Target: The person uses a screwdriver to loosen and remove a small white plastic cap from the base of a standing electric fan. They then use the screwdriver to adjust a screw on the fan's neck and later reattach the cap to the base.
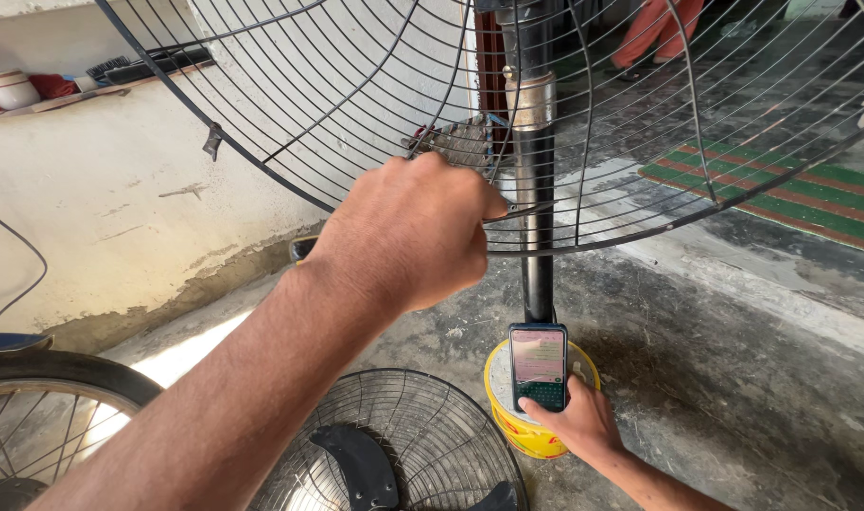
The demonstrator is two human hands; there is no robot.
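Shelf: upper left of the frame, a ledge on the whitewashed wall (120, 189) carries a white bowl (9, 90) and a dark brush (129, 66).
Wheel: lower left corner, a spoked bicycle wheel (44, 407) with a black tyre stands against the wall.
Left hand: centre of the frame, the left hand (408, 232) comes in on a long forearm from the lower left; its fingers are curled shut around the wires of the fan guard, knuckles toward the camera.
Fan guard: the large round wire fan guard (640, 123) fills the upper half of the frame, tilted, with its lower rim running just past the left hand, which clamps it near that rim.
Second grille: bottom centre, a smaller fan grille (403, 435) lies flat on the concrete floor (734, 378), a dark blade showing through it.
Pole: centre right, a black fan pole (538, 189) with a metal collar rises behind the guard, its foot near the bucket.
Bucket: lower centre right, a yellow bucket (531, 435) stands on the floor beneath the phone.
Right hand: lower right, the right hand (578, 421) is closed on a smartphone (538, 364), held upright with its lit screen facing the camera, just above the bucket.
Mat: right edge, a green and red striped mat (810, 194) lies on the floor beyond the guard.
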